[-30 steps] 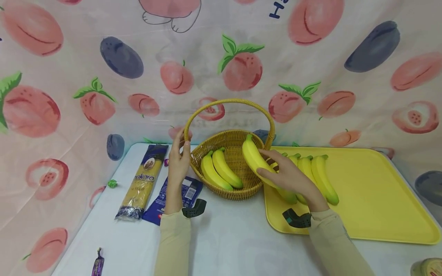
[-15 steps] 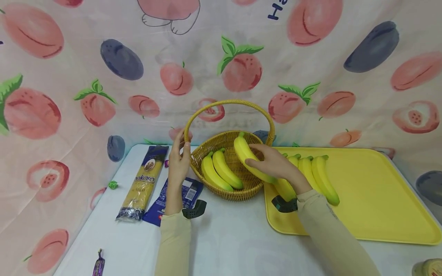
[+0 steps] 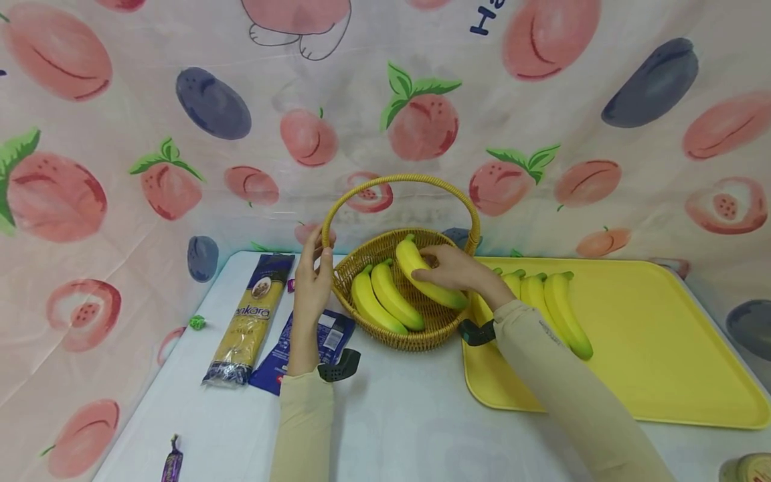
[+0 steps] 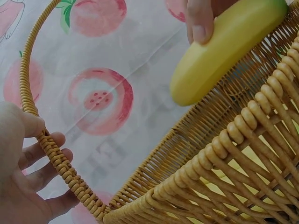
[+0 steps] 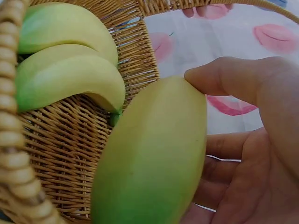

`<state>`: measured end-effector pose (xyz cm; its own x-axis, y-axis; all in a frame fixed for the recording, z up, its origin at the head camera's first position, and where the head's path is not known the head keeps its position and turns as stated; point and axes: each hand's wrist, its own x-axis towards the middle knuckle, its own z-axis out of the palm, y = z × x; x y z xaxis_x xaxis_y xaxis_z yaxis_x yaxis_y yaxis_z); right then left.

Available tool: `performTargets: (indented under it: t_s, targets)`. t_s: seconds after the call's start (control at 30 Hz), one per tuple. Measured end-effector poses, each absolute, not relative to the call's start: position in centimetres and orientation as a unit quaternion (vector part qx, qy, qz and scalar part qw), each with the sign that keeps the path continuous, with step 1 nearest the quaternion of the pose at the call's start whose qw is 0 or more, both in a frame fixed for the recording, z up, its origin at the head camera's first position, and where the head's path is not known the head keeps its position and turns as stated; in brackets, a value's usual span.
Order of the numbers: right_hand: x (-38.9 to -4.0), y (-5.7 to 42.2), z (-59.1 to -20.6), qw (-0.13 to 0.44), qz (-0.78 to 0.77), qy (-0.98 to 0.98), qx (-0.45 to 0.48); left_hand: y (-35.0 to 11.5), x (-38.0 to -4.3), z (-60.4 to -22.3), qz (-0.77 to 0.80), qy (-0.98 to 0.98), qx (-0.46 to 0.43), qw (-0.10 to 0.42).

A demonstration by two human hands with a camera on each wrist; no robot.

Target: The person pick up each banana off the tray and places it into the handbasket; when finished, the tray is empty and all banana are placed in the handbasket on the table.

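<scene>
My right hand (image 3: 452, 268) pinches a yellow banana (image 3: 424, 278) with a green tip between thumb and fingers, over the right side of the wicker basket (image 3: 415, 343). In the right wrist view, that banana (image 5: 149, 154) fills the middle, the thumb on its upper end. Two more bananas (image 3: 385, 298) lie side by side in the basket's left part. The left hand (image 3: 313, 281) holds the left foot of the arched basket handle (image 3: 400, 178); in the left wrist view its thumb and fingers curl round the woven handle (image 4: 60, 161).
Right of the basket lies a yellow tray (image 3: 662, 335) with several bananas (image 3: 563, 311) on its left side. A pasta packet (image 3: 249, 321) and a blue packet (image 3: 331, 335) lie to the left. A purple-wrapped candy (image 3: 172, 462) is near the front; a jar (image 3: 753, 466) stands at front right.
My right hand has carried the banana leftward from the tray's edge to over the basket and lowered it somewhat. The left hand has stayed on the handle.
</scene>
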<state>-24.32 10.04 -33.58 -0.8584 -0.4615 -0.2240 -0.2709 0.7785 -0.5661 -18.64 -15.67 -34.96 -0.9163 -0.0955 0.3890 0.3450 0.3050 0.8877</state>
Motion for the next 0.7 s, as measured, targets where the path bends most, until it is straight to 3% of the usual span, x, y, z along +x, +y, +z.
performTargets:
  t_s: [0.7]
  targets:
    - [-27.6, 8.2, -35.8, 0.274, -0.222, 0.920, -0.172, -15.8, -18.6, -34.9, -0.584, -0.789, -0.077, 0.178]
